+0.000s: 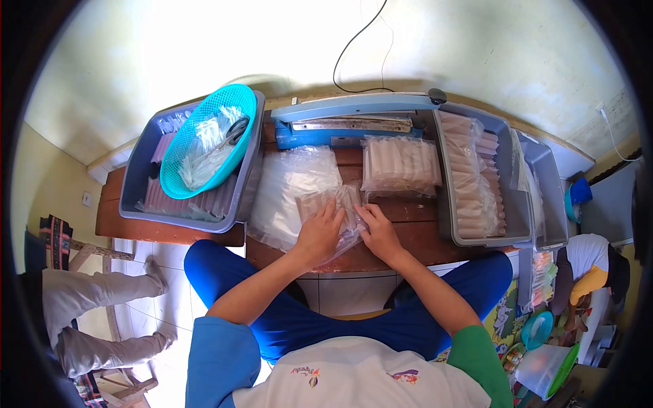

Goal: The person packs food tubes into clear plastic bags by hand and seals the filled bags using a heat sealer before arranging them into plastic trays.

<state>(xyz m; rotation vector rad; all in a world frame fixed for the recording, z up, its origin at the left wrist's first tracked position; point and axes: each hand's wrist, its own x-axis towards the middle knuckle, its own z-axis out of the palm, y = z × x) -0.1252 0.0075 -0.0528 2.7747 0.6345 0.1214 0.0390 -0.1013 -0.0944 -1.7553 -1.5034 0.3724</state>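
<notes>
A clear plastic bag point(348, 196) with a row of pale brown, stick-like pieces lies at the table's front edge. My left hand point(320, 230) rests on top of it with fingers stretched out. At the bag's right side, my right hand point(378, 232) touches the plastic with its fingers apart. Under and left of this bag is a stack of flat clear bags point(289, 180). Behind to the right sit filled bags point(400, 165) of the same pieces. A blue bar sealer point(347, 129) stands at the back with its arm lying along the top.
At left, a grey-blue tub point(235, 214) of sticks bears a turquoise basket point(241, 153) with plastic and scissors point(237, 129). A grey tub point(520, 217) of packed sticks stands right, another point(554, 224) beyond it. People are at both sides.
</notes>
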